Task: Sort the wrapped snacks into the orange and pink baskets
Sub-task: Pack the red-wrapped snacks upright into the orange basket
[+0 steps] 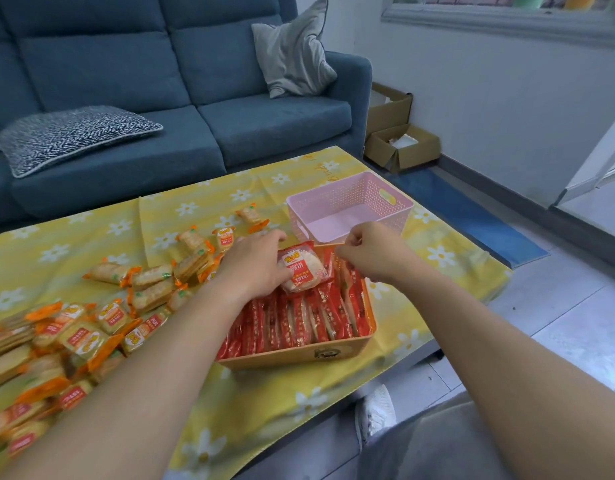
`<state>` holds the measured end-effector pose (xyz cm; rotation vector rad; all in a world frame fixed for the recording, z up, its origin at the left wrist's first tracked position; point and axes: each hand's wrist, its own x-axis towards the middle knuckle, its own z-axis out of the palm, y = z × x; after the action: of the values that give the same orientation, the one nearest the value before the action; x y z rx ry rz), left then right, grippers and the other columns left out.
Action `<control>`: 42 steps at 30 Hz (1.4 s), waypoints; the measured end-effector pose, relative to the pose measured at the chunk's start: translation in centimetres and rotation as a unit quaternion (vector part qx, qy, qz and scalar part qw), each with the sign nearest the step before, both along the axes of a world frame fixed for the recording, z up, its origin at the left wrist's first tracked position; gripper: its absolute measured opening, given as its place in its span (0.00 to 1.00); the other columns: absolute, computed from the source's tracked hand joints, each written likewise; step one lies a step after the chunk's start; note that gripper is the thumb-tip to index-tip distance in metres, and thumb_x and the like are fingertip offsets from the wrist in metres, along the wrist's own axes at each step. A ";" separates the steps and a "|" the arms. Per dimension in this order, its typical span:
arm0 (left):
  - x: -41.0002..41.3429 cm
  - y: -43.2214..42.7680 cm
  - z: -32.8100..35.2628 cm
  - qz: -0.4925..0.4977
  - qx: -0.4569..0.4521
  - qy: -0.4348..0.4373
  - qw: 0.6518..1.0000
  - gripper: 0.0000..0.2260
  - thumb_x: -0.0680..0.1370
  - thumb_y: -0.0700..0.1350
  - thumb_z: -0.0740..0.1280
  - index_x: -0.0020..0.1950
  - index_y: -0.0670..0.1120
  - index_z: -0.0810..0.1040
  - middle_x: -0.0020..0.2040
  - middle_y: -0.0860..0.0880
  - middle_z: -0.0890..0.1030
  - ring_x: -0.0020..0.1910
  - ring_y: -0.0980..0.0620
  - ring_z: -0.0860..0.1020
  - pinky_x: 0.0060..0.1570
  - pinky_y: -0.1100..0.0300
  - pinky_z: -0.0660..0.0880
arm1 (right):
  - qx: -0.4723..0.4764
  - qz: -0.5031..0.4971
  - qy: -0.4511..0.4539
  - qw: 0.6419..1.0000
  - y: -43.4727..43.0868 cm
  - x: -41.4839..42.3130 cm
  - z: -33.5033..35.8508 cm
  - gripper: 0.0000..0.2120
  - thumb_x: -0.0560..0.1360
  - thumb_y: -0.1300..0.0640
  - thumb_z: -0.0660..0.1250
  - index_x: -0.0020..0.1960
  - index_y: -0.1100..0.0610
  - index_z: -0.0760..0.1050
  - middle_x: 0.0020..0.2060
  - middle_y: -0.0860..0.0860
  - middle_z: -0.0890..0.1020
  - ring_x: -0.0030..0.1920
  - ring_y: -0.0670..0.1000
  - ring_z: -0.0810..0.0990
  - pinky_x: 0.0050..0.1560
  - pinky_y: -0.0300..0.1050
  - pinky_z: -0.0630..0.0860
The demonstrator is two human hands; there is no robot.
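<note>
Both hands are over the orange basket (337,351), which sits on the yellow cloth (160,209) and is packed with upright red packs (299,323). The left hand (256,268) rests on the far left corner of the basket, fingers curled down onto a round red-wrapped snack (301,273) lying flat on top of the row; thumb and fingers touch its left edge, though I cannot tell whether they truly clamp it. The right hand (368,252) is pinched shut at the basket's far rim, fingertips on a thin orange edge there. The pink basket (385,206) stands just behind, nothing in it. A heap of orange-wrapped packs (91,327) spreads across the cloth to the left, under the left forearm.
</note>
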<state>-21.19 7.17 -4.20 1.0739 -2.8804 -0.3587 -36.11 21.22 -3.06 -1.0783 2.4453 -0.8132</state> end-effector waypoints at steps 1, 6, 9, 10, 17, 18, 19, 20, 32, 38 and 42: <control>0.0 0.1 0.2 0.006 -0.002 0.004 1.000 0.31 0.75 0.55 0.72 0.75 0.52 0.67 0.71 0.48 0.73 0.68 0.43 0.73 0.64 0.47 0.72 | -0.009 -0.001 -0.022 1.000 -0.1 0.0 0.1 0.12 0.77 0.55 0.66 0.39 0.62 0.79 0.32 0.55 0.85 0.31 0.53 0.81 0.30 0.45 0.76; -0.2 1.2 0.3 0.046 0.021 -0.013 0.999 0.33 0.71 0.62 0.74 0.70 0.50 0.69 0.63 0.49 0.75 0.60 0.45 0.76 0.57 0.48 0.75 | 0.006 0.015 -0.077 0.997 -0.7 0.2 0.1 0.12 0.78 0.62 0.60 0.44 0.62 0.83 0.32 0.53 0.86 0.36 0.55 0.86 0.29 0.41 0.79; -0.4 1.1 0.1 0.063 0.089 0.032 0.994 0.32 0.67 0.57 0.80 0.65 0.50 0.72 0.56 0.50 0.79 0.53 0.47 0.78 0.53 0.50 0.77 | -0.003 0.035 -0.112 0.993 -0.9 0.6 0.2 0.12 0.80 0.62 0.60 0.50 0.61 0.82 0.36 0.55 0.87 0.39 0.55 0.87 0.32 0.43 0.81; -0.4 1.0 0.1 0.073 0.114 0.067 0.989 0.29 0.67 0.53 0.81 0.63 0.50 0.73 0.54 0.51 0.79 0.51 0.48 0.79 0.51 0.51 0.77 | -0.016 0.040 -0.130 0.991 -0.9 0.7 0.3 0.11 0.80 0.61 0.60 0.53 0.60 0.81 0.36 0.55 0.87 0.39 0.55 0.87 0.34 0.45 0.83; -1.5 3.1 1.1 0.007 0.182 0.368 0.912 0.19 0.73 0.42 0.77 0.59 0.51 0.75 0.44 0.53 0.78 0.43 0.55 0.80 0.38 0.67 0.78 | -0.060 -0.017 -0.263 0.963 -0.5 0.8 2.2 0.23 0.83 0.40 0.57 0.55 0.60 0.75 0.43 0.60 0.85 0.36 0.57 0.86 0.35 0.51 0.83; -1.8 3.7 1.2 -0.012 0.198 0.381 0.903 0.20 0.73 0.46 0.77 0.62 0.51 0.74 0.45 0.53 0.78 0.43 0.57 0.81 0.40 0.66 0.79 | -0.067 -0.031 -0.282 0.956 -0.2 0.4 2.7 0.25 0.82 0.37 0.56 0.52 0.59 0.76 0.44 0.60 0.85 0.37 0.57 0.87 0.35 0.50 0.83; -2.0 4.2 1.4 -0.029 0.226 0.385 0.894 0.22 0.73 0.48 0.77 0.63 0.51 0.73 0.46 0.52 0.79 0.44 0.57 0.81 0.41 0.64 0.80 | -0.075 -0.041 -0.295 0.952 0.1 0.1 3.1 0.25 0.81 0.36 0.58 0.51 0.58 0.76 0.44 0.60 0.86 0.38 0.57 0.87 0.35 0.49 0.83; -2.4 4.5 1.4 -0.044 0.261 0.382 0.886 0.23 0.73 0.47 0.78 0.65 0.51 0.73 0.46 0.51 0.79 0.45 0.56 0.82 0.43 0.63 0.81 | -0.082 -0.046 -0.298 0.950 0.4 -0.4 3.3 0.24 0.80 0.38 0.60 0.50 0.59 0.77 0.43 0.60 0.86 0.38 0.57 0.88 0.35 0.48 0.83; -5.0 3.4 -2.3 0.049 0.070 0.023 0.996 0.26 0.72 0.70 0.64 0.36 0.47 0.79 0.36 0.49 0.82 0.35 0.46 0.81 0.30 0.56 0.72 | 0.043 -0.049 -0.092 0.994 0.3 -2.6 1.8 0.07 0.75 0.61 0.68 0.46 0.65 0.82 0.34 0.59 0.86 0.34 0.54 0.87 0.38 0.52 0.86; -5.9 2.6 -3.1 0.059 0.128 0.058 0.988 0.12 0.72 0.51 0.71 0.34 0.43 0.82 0.32 0.45 0.81 0.34 0.44 0.81 0.32 0.50 0.76 | 0.076 -0.005 0.071 0.995 -0.7 -0.6 1.6 0.12 0.75 0.58 0.65 0.35 0.61 0.76 0.27 0.55 0.82 0.28 0.53 0.84 0.34 0.45 0.83; -6.0 1.8 -3.3 0.052 0.175 0.088 0.979 0.16 0.73 0.50 0.74 0.30 0.42 0.82 0.27 0.46 0.80 0.30 0.46 0.78 0.34 0.51 0.74 | 0.114 0.001 0.071 0.991 -1.7 -0.6 0.4 0.04 0.69 0.66 0.66 0.36 0.62 0.75 0.25 0.55 0.81 0.27 0.53 0.84 0.31 0.46 0.83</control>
<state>-27.18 9.00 -7.48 1.1626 -2.6517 -0.9309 -36.70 19.57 -2.71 -1.0831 2.5767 -0.4562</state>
